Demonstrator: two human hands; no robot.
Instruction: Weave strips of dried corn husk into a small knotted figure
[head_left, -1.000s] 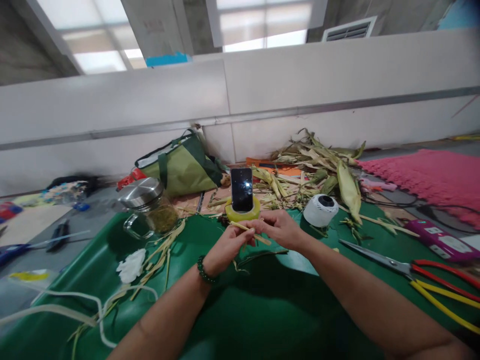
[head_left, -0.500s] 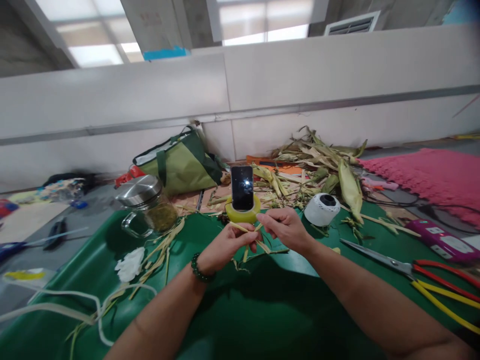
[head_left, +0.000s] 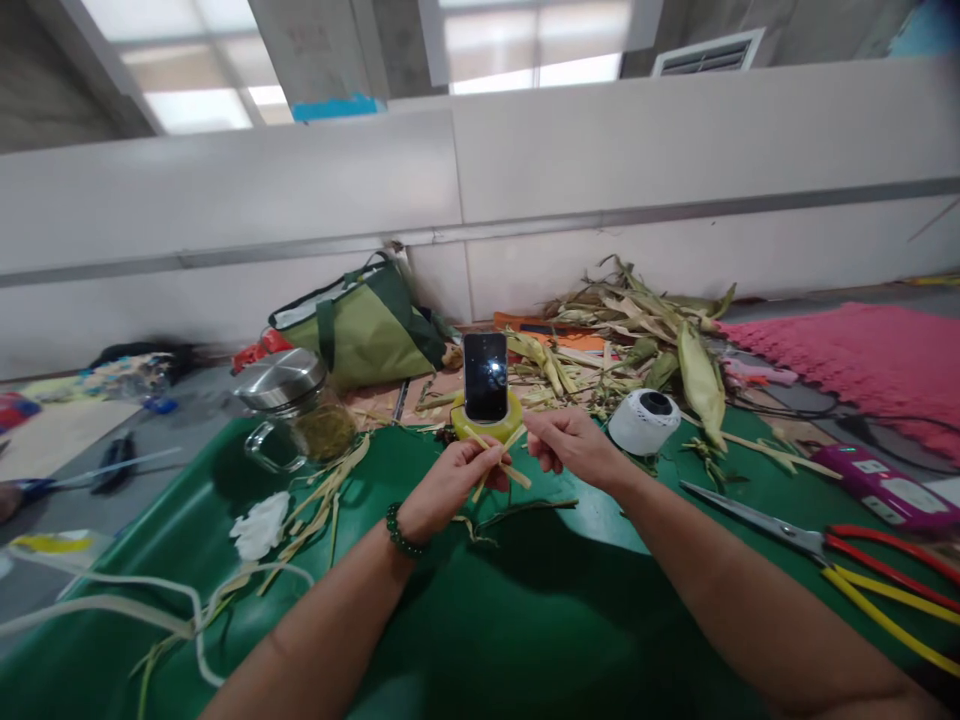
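Observation:
My left hand (head_left: 454,482), with a dark green bead bracelet (head_left: 403,533) at the wrist, pinches pale yellow corn husk strips (head_left: 516,474) that cross one another at its fingertips. Close on its right, my right hand (head_left: 574,447) is closed, thumb and forefinger at the upper end of one strip. Its other fingers are curled in. Behind both hands a phone (head_left: 485,378) leans upright in a yellow tape roll (head_left: 469,431). Under the hands, a thin dry stalk (head_left: 529,510) lies on the green mat (head_left: 555,630).
At left stand a lidded glass mug (head_left: 289,415) and a green bag (head_left: 375,335), near white tissue (head_left: 260,526) and loose strips. To the right are a white thread spool (head_left: 643,422), large scissors (head_left: 787,535) and a purple device (head_left: 889,487). Corn husks (head_left: 637,310) pile up behind.
My right hand has moved slightly away from my left, widening the gap between them. The crossed strips have turned a little in my left fingers and show more clearly.

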